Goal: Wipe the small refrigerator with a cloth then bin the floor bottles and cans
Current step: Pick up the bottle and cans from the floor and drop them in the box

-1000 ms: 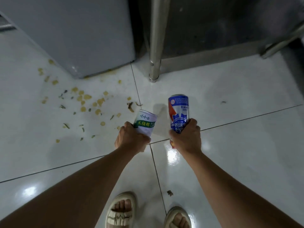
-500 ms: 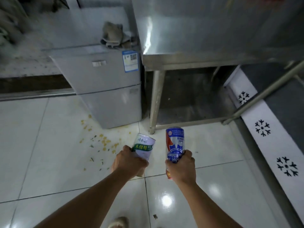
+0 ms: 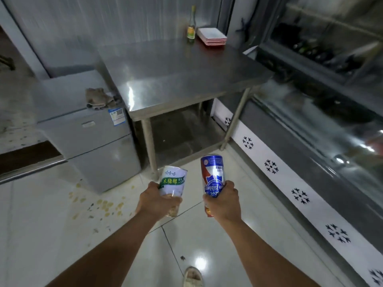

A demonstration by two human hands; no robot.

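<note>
1. Cans are in both hands: the left hand grips a white can with a green label, and the right hand grips a blue can, both held out over the floor.
2. Fingers wrap the lower part of each can, so the bottoms are mostly hidden; only a red strip of the blue can shows under the right hand.
3. Beyond and to the left of the left hand stands the small refrigerator, with a crumpled cloth lying on its top near the corner next to the worktop.
4. Straight ahead of both hands is a steel worktop; at its far edge stand a glass bottle and, just beside it, a stack of white trays.
5. Right of the right hand runs a glass-fronted cabinet with a white strip of snowflake marks along its base; its contents are blurred and cannot be made out.
6. Scattered yellowish scraps lie on the glossy white tiles to the left of the left hand, just in front of the refrigerator.
7. One sandalled foot shows below the hands, cut off by the bottom edge.
</note>
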